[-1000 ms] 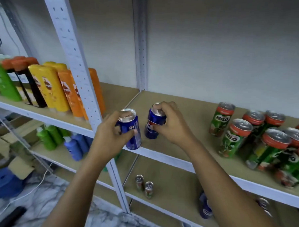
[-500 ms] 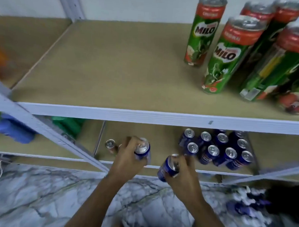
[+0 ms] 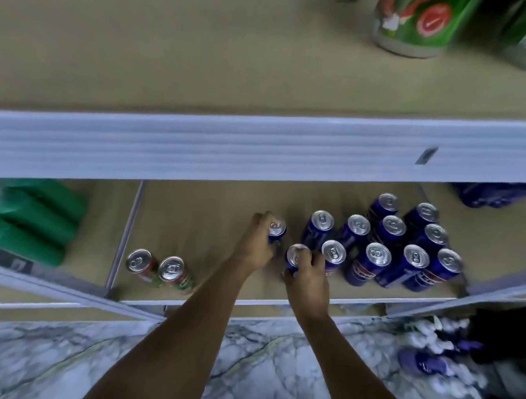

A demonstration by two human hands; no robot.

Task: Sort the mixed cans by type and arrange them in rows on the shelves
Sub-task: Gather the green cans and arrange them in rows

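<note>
Each hand grips one blue can from above and the side, fingers curled round the body near the top. The left hand (image 3: 258, 244) holds a blue can (image 3: 276, 231) at the left end of the back row; the right hand (image 3: 308, 275) holds another blue can (image 3: 295, 256) at the left end of the front row, just beside a standing can (image 3: 333, 255) of the same kind. Both held cans sit low over the lower shelf (image 3: 213, 215); whether their bases touch the board cannot be told.

To the right, a cluster of blue cans (image 3: 405, 235) stands in loose rows, packed close. To the left, well apart, two red and green cans (image 3: 159, 268) stand together. Above, the upper shelf (image 3: 198, 145) carries large green cans (image 3: 414, 22).

Likely risks: the right hand's knuckles could nudge the neighbouring can and topple it into the tight cluster. Letting go of a tilted can could tip it over. Lifting the hands quickly could knock them against the upper shelf's edge.
</note>
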